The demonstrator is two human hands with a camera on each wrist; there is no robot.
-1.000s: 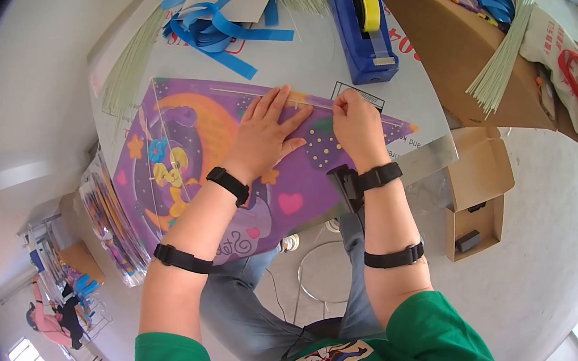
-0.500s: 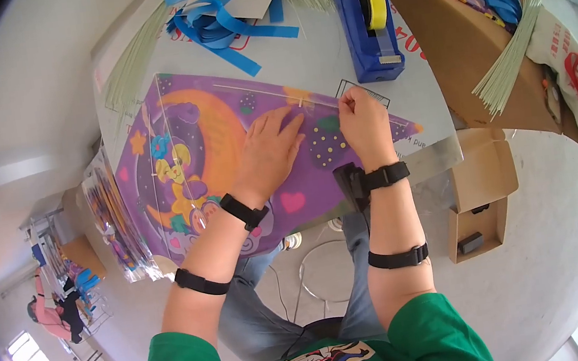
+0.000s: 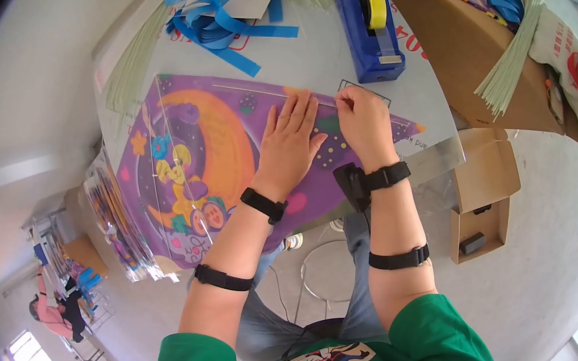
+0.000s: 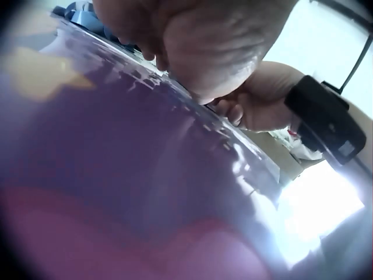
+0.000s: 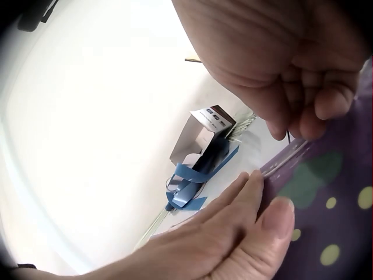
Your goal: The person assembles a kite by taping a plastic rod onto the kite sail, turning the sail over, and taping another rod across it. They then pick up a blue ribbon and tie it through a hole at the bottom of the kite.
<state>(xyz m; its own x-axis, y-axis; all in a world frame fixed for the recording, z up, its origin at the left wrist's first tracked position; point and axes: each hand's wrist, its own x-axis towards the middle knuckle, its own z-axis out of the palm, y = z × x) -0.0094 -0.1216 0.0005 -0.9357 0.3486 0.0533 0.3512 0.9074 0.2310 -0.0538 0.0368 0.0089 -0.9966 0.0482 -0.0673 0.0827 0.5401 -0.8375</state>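
A purple kite (image 3: 223,127) printed with an orange moon and a cartoon dog lies flat on the table. Along its far edge runs a thin white rod (image 3: 248,90), also visible as a pale strip (image 5: 285,158) in the right wrist view. My left hand (image 3: 289,142) rests palm down on the kite, its straight fingertips at that edge. To its right, my right hand (image 3: 367,126) has curled fingers and pinches the rod at the edge. In the right wrist view its fingertips (image 5: 315,125) hide the gripped spot.
Beyond the kite stands a blue tape dispenser (image 3: 365,46) with yellow tape. Blue ribbon (image 3: 210,26) and bundles of pale sticks (image 3: 135,62) lie at the back left. Brown cardboard (image 3: 447,50) with more sticks (image 3: 513,52) is on the right. Packed kites (image 3: 120,225) hang at the left edge.
My left hand slid left and back off the edge, then moved right and up to lie flat nearer the right hand. The right hand keeps its pinch at the edge.
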